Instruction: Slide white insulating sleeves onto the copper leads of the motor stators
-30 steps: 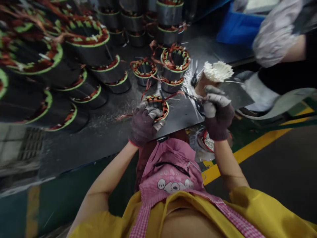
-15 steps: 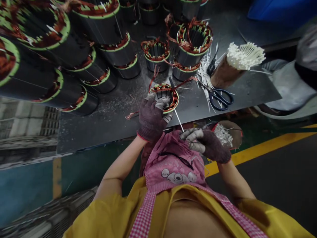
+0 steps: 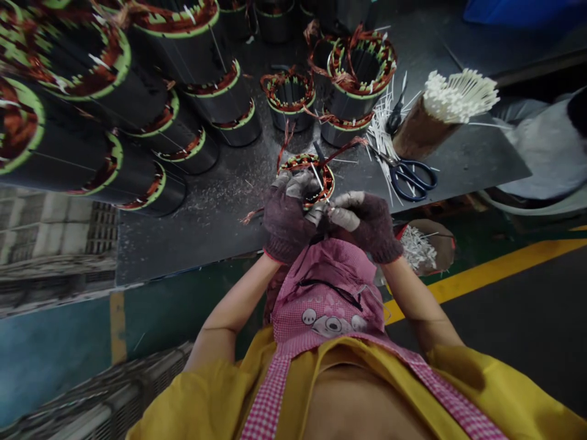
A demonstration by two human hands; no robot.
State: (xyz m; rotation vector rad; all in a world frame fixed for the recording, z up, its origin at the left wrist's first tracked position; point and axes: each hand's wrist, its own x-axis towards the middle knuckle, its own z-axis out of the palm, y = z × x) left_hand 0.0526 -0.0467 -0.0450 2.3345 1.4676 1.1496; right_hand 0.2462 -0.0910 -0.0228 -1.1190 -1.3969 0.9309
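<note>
Head view: the gloved left hand (image 3: 290,221) closes around the rim of a small copper-wound stator (image 3: 306,162) on the bench (image 3: 192,244), and the right hand (image 3: 364,223) pinches the end of a white stick (image 3: 317,178) standing in it; seems this stick needs to push deeper in the winding

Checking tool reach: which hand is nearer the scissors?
Right hand: nearer, apart from the scissors, lower left of them in view. Left hand: farther, on the copper-wound stator.

Dark-handled scissors (image 3: 412,180) lie on the metal bench (image 3: 183,244) near upright copper-wound stators (image 3: 290,101)
</note>
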